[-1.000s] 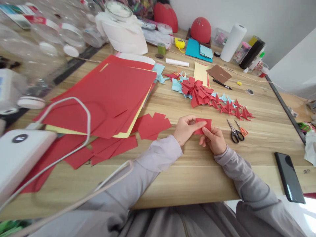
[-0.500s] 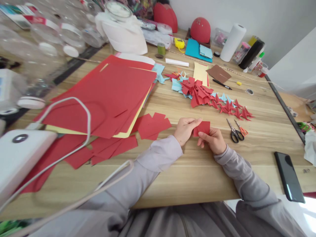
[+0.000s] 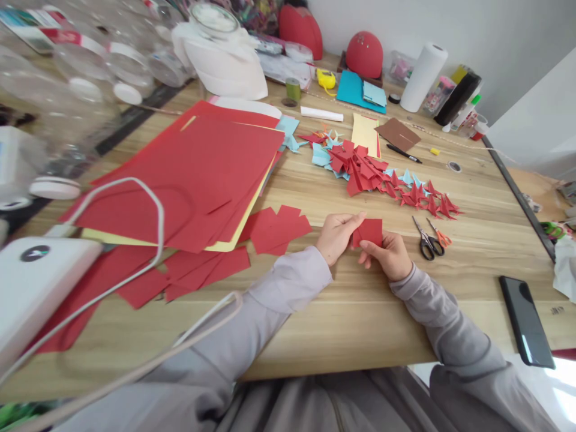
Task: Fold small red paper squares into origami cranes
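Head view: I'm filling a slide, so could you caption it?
Two hands hold a small red paper square near folded paper pieces and two pairs of scissors.

Your small square (image 3: pixel 369 232): matt red paper, smooth. Tabletop (image 3: pixel 360 324): pale wood grain, slight sheen. Phone (image 3: pixel 526 321): glossy black screen. Sleeves (image 3: pixel 288 282): soft grey cloth.

You can't make out a readable word, brand or number here. The round display (image 3: pixel 35 253) on your white device (image 3: pixel 51 294) shows a pale mark, perhaps a digit, too blurred to read; the red bottle label (image 3: pixel 69 37) and the dark marks (image 3: pixel 557 311) at the tabletop's right are illegible too.
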`<state>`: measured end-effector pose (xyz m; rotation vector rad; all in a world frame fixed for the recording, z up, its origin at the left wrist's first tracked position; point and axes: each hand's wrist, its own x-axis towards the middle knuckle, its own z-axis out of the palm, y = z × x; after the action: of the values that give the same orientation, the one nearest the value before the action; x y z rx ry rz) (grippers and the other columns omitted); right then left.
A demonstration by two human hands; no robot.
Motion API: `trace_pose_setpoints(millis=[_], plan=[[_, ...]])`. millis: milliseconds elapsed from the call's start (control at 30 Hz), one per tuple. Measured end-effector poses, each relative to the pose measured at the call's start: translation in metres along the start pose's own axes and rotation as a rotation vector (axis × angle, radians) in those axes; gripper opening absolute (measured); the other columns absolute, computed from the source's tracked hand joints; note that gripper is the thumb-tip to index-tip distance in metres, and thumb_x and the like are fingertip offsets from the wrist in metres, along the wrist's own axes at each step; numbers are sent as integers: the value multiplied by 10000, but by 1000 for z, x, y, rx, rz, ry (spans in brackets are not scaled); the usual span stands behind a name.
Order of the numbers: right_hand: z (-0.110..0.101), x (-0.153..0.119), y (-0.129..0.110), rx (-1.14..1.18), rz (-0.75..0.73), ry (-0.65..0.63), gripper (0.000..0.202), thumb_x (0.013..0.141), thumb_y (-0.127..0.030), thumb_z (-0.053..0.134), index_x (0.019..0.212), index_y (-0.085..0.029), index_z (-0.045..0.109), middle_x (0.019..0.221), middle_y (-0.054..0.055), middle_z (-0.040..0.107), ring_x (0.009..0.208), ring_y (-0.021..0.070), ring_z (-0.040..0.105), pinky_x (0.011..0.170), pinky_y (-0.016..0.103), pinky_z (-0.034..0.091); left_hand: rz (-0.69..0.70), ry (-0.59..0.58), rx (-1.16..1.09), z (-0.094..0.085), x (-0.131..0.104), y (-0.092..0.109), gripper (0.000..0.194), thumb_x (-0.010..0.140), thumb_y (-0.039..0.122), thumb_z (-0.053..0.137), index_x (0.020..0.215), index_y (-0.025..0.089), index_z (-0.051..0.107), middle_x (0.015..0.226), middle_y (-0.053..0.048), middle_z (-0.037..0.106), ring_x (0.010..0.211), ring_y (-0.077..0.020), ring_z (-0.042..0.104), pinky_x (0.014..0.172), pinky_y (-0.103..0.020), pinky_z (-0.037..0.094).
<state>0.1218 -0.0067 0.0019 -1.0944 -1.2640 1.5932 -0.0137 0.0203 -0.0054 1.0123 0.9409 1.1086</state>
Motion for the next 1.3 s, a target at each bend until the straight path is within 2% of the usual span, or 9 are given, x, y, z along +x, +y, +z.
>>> trace_pose_setpoints(millis=[100, 267, 567, 767, 900, 1000, 1100, 1300], plan=[[-3, 1, 8, 61, -9, 22, 254, 715, -373, 709, 746, -130, 642, 546, 7, 659, 380, 87, 556, 372, 183, 467, 8, -21, -21, 1, 0, 2, 437, 718, 511, 635, 501, 149, 517, 415, 27, 456, 377, -65, 400, 391, -217, 285], [-6, 3, 12, 114, -6, 58, 249, 700, -360, 727, 767, -133, 647, 649, 22, 683, 447, 96, 597, 384, 185, 482, 7, -40, 0, 4, -3, 7, 347, 564, 393, 784, 560, 137, 551, 449, 41, 486, 393, -57, 412, 397, -202, 292], [-2, 2, 8, 90, 5, -24, 250, 710, -367, 716, 758, -132, 643, 620, 18, 669, 442, 102, 597, 381, 189, 491, 10, -20, -64, 1, -1, 3, 461, 728, 498, 635, 454, 153, 501, 390, 14, 462, 348, -73, 402, 367, -227, 287], [-3, 2, 8, 98, 17, 17, 288, 714, -406, 706, 771, -130, 644, 622, 28, 684, 445, 103, 597, 396, 189, 489, 30, 6, -62, 1, 0, 1, 527, 763, 597, 538, 475, 159, 488, 404, 1, 471, 360, -80, 428, 369, -225, 312], [-4, 4, 8, 147, 31, 46, 323, 712, -446, 696, 739, -129, 641, 578, 23, 676, 424, 92, 579, 409, 186, 485, 38, -35, -32, 3, -2, 5, 406, 686, 517, 672, 562, 154, 539, 460, 25, 483, 404, -71, 446, 402, -210, 347], [-4, 5, 9, 139, 4, 59, 298, 685, -406, 730, 766, -134, 641, 601, 22, 686, 441, 97, 591, 416, 190, 491, 12, -27, -36, 4, -3, 7, 330, 654, 420, 724, 572, 151, 551, 467, 32, 483, 413, -68, 448, 413, -208, 344], [-6, 5, 11, 103, -2, 43, 275, 696, -376, 728, 785, -132, 639, 617, 26, 690, 462, 106, 606, 435, 201, 508, -15, -24, -63, 3, -3, 7, 354, 682, 418, 696, 526, 151, 524, 448, 26, 472, 401, -68, 439, 406, -214, 329], [-6, 3, 12, 122, 8, -21, 292, 717, -391, 706, 819, -126, 637, 727, 55, 712, 513, 131, 642, 440, 218, 513, 17, 6, -57, 1, 0, 3, 415, 716, 442, 647, 455, 158, 495, 412, 21, 451, 377, -75, 413, 395, -234, 305]])
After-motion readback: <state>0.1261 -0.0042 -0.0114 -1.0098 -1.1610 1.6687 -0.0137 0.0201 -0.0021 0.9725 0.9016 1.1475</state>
